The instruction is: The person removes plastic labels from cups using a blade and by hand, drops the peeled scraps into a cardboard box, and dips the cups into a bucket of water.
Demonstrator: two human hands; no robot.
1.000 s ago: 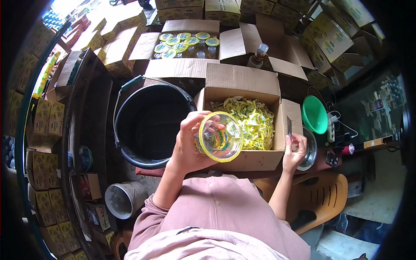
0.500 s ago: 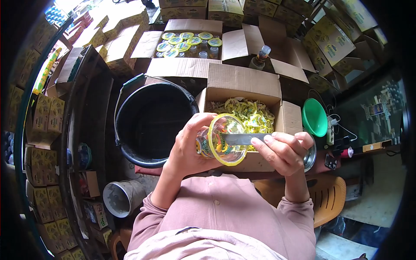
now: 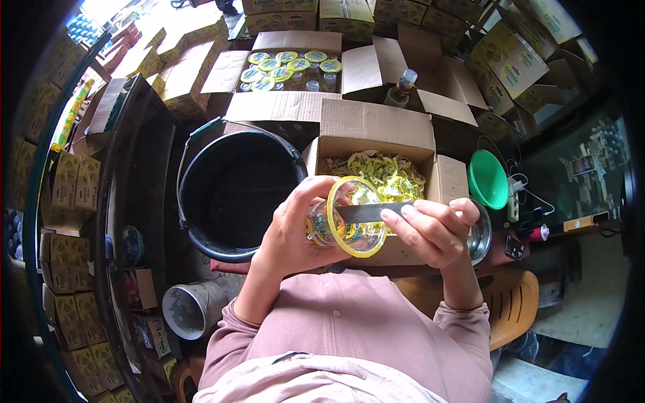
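Note:
My left hand [image 3: 290, 228] is wrapped round a clear plastic cup [image 3: 361, 240] with a yellow rim and a colourful printed side. The cup is tilted, its mouth turned toward the right. Between the fingers and thumb of my right hand [image 3: 440, 232] is a flat grey metal blade [image 3: 369, 213], which reaches into the cup's mouth. Whether its tip touches the cup wall I cannot tell. Just beyond both hands stands an open cardboard box [image 3: 376, 131] holding a heap of yellow-green plastic scraps [image 3: 383, 173].
Left of the box stands a black bucket [image 3: 195, 201]. A green bowl [image 3: 488, 180] and a metal bowl [image 3: 480, 235] are at the right. Behind, an open carton [image 3: 282, 106] holds several yellow-lidded cups, near a bottle [image 3: 398, 94]. An orange chair [image 3: 514, 309] is below right.
The cup has turned slightly and shifted a little to the right in my left hand. My right hand has moved slightly left, with the blade still inside the cup's mouth.

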